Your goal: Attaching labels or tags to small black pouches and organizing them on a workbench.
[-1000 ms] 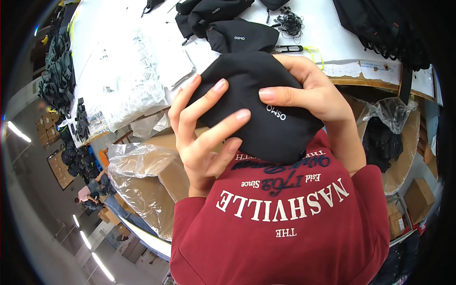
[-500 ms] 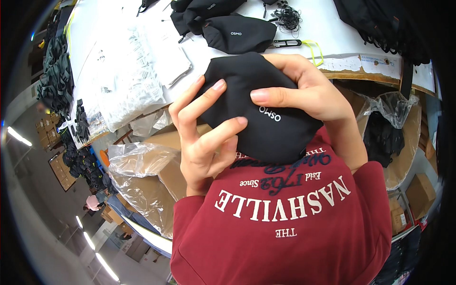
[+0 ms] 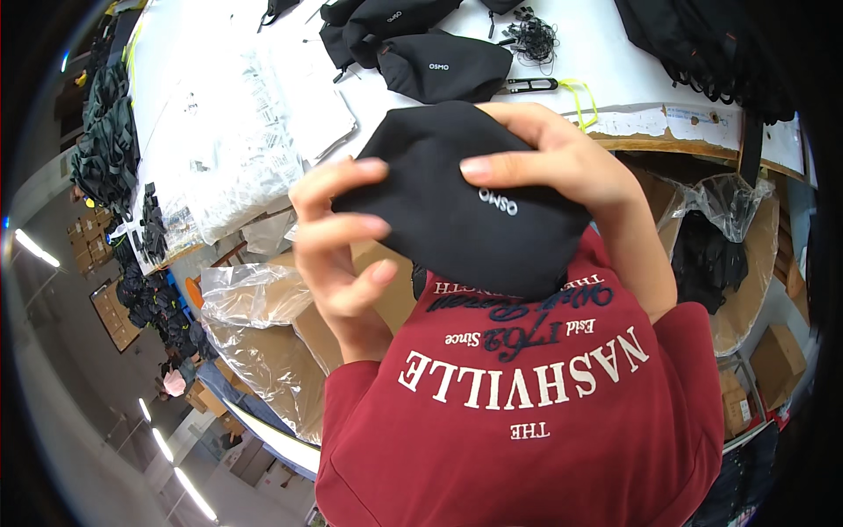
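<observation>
A black fabric pouch (image 3: 439, 189) with small white lettering is in front of my chest, above the table's near edge. My right hand (image 3: 549, 162) grips its upper right side, thumb pressed on the front face and the other fingers mostly hidden behind. At the pouch's left corner is my left hand (image 3: 338, 233), fingers spread and slightly blurred. Two of its fingertips lie over the pouch's left edge, while the thumb is off the fabric. Just beyond lies a similar black pouch (image 3: 448, 68) on the white table (image 3: 606, 66).
More black pouches (image 3: 386, 22), a bundle of black cords (image 3: 533, 39), black snips (image 3: 531, 85) and a yellow loop (image 3: 584, 101) lie on the table. Clear plastic bags (image 3: 241, 149) are piled left. Plastic-lined cartons (image 3: 259, 342) stand below the edge; black fabric (image 3: 702, 44) is far right.
My left hand has moved left, its fingers lifting from the pouch's face toward its left corner and spreading. The pouch's left side has flattened outward. My right hand keeps its grip.
</observation>
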Action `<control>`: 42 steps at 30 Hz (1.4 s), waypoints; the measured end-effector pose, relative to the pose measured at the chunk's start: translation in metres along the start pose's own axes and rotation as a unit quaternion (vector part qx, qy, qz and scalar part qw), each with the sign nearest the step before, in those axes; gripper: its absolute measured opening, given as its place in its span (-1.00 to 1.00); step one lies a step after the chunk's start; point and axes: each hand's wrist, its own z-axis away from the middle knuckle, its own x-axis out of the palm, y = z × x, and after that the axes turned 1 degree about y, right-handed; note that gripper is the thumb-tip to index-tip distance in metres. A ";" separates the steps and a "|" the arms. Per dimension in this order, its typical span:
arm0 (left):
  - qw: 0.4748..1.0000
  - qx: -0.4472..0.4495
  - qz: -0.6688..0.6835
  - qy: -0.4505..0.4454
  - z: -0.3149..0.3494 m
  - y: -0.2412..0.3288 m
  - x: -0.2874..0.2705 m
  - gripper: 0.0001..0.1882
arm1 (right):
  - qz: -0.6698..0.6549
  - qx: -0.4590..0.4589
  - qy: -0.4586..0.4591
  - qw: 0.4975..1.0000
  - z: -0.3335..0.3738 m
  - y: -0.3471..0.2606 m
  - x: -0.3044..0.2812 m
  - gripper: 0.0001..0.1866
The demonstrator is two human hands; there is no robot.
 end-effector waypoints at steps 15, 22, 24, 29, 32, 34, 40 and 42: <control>0.950 -0.249 0.049 0.181 -0.006 -0.054 0.004 -0.59 | -0.106 0.026 0.091 0.990 0.007 0.035 -0.069 -0.10; 0.923 -0.314 0.194 0.112 -0.016 -0.044 0.012 -0.51 | 0.049 0.005 0.207 0.977 0.012 0.026 -0.056 -0.37; 0.906 -0.334 0.236 0.112 -0.014 -0.053 0.008 -0.53 | 0.056 0.009 0.206 0.977 0.013 0.022 -0.054 -0.37; 0.954 -0.191 -0.190 0.131 -0.008 -0.072 0.013 -0.54 | 0.107 -0.069 0.258 0.958 0.016 0.030 -0.056 -0.41; 0.893 -0.074 -0.442 -0.047 -0.020 -0.048 0.039 -0.46 | 0.077 -0.053 0.316 0.944 0.008 0.041 -0.060 -0.42; 0.960 -0.130 -0.196 -0.149 -0.015 -0.033 0.065 -0.57 | 0.030 -0.042 0.358 0.932 0.003 0.046 -0.065 -0.41; 0.932 -0.182 0.227 -0.216 -0.008 -0.039 0.056 -0.67 | 0.095 -0.270 0.416 0.863 0.026 -0.001 -0.089 -0.42; 0.943 -0.255 0.164 -0.134 -0.010 -0.049 0.052 -0.70 | 0.151 -0.328 0.449 0.817 0.039 -0.020 -0.100 -0.63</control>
